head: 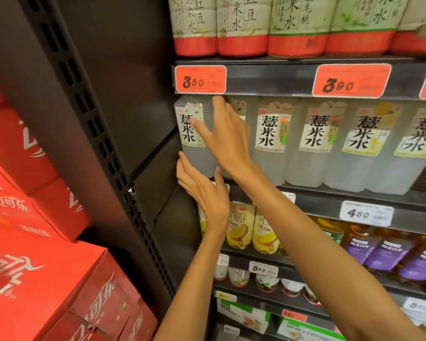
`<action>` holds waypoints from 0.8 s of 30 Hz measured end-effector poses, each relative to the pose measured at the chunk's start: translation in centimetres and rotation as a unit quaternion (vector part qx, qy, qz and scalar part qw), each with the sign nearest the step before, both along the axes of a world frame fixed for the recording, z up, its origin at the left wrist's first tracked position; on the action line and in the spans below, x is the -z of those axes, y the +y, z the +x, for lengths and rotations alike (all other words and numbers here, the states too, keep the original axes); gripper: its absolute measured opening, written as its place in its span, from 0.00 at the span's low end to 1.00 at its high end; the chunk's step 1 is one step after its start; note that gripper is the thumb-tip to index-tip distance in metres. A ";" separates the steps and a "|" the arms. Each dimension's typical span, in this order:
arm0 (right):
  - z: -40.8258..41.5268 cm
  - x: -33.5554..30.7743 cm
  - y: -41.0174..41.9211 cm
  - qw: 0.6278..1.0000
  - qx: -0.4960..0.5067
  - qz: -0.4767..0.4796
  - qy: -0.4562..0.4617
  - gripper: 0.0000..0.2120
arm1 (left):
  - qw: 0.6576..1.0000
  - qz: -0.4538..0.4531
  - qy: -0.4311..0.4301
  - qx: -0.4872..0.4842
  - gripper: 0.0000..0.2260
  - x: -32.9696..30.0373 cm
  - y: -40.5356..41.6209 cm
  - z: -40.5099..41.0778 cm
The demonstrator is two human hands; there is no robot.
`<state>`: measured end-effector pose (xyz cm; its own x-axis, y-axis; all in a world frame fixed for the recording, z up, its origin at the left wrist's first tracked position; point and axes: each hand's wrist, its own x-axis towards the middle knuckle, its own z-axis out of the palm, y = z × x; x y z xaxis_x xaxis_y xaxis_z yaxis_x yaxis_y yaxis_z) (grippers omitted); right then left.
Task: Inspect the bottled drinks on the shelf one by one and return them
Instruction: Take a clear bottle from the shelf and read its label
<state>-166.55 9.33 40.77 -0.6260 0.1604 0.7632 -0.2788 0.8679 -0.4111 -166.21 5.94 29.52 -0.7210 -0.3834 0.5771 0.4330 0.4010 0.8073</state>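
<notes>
Both hands are up at the leftmost clear bottle [194,136] in the row under the red 3.60 price tag [200,80]. Right hand [228,139] has its fingers [199,125] spread and mostly straight, tips on the bottle's white label and upper edge, not wrapped round it. Left hand [202,190] is open too, fingers straight against the bottle's lower left side near the shelf [330,195] edge. The bottle stands upright on the shelf, pale cloudy liquid, black characters on the label, touching the next bottle [272,139].
</notes>
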 end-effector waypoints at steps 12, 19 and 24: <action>-0.8 -0.7 -0.4 0.998 0.034 0.043 -0.021 0.19 | 0.996 0.010 -0.052 -0.075 0.35 0.0 1.1 0.3; -1.1 -1.3 0.1 0.993 -0.034 -0.111 -0.005 0.20 | 0.995 -0.024 -0.049 -0.079 0.37 0.2 0.6 0.6; -1.1 -1.4 -0.3 0.986 -0.039 -0.163 -0.003 0.18 | 0.989 -0.064 -0.051 -0.124 0.37 0.1 0.4 0.8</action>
